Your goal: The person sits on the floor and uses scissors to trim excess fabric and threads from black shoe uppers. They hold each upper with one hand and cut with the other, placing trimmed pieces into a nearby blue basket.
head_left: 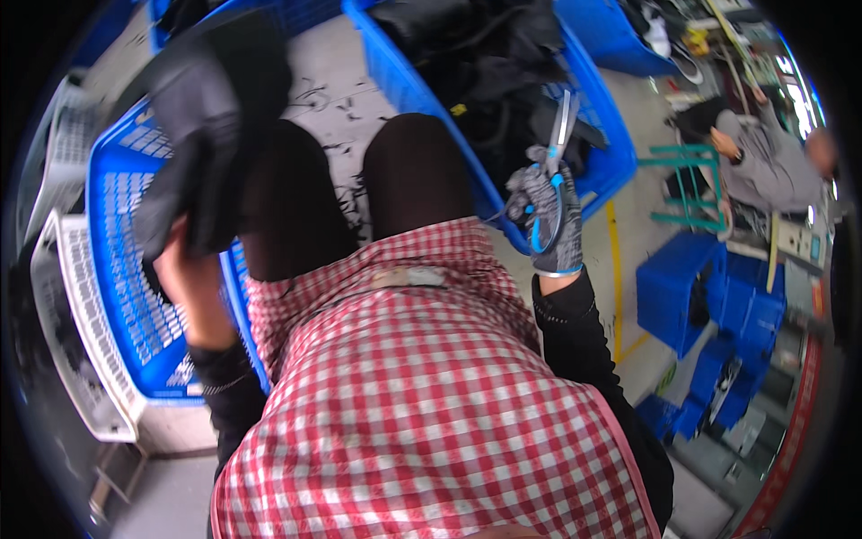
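My bare left hand grips a dark, floppy piece of black fabric, smeared by motion, over the blue basket at my left. The cloth hides most of its fingers. On my right hand is a grey knitted glove, closed around the blue handles of a pair of scissors. Their blades point away from me, above the near end of a blue crate. Black fabric pieces fill that crate.
A white basket stands left of the blue one. Dark scraps litter the floor between the baskets. At right are a green metal stool, a person in grey and several blue bins.
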Demonstrator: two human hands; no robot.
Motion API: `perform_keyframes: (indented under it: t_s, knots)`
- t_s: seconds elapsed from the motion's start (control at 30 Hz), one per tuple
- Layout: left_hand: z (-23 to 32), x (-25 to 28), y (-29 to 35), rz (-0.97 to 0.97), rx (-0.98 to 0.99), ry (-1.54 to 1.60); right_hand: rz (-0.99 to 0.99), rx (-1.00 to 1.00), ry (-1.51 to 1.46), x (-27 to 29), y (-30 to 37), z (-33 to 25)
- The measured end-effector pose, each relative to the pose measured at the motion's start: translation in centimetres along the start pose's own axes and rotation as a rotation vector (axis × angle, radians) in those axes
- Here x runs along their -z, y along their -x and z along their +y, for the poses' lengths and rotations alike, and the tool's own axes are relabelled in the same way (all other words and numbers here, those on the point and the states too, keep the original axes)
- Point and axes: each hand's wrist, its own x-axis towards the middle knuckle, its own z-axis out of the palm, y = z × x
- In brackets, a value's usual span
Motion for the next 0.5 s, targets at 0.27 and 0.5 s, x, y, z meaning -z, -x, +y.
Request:
perform_keyframes:
  t_s: [0.27,0.5]
  knots:
    - [3.0,14.7,-5.5,0.228,-0.527,-1.025,0.378,0.085,0.766,16.5,-8.4,6.7]
    - [-0.4,6.4,-5.1,-0.192,-0.572,-1.492,0.336,0.059,0.960,10.8,-19.6,16.1]
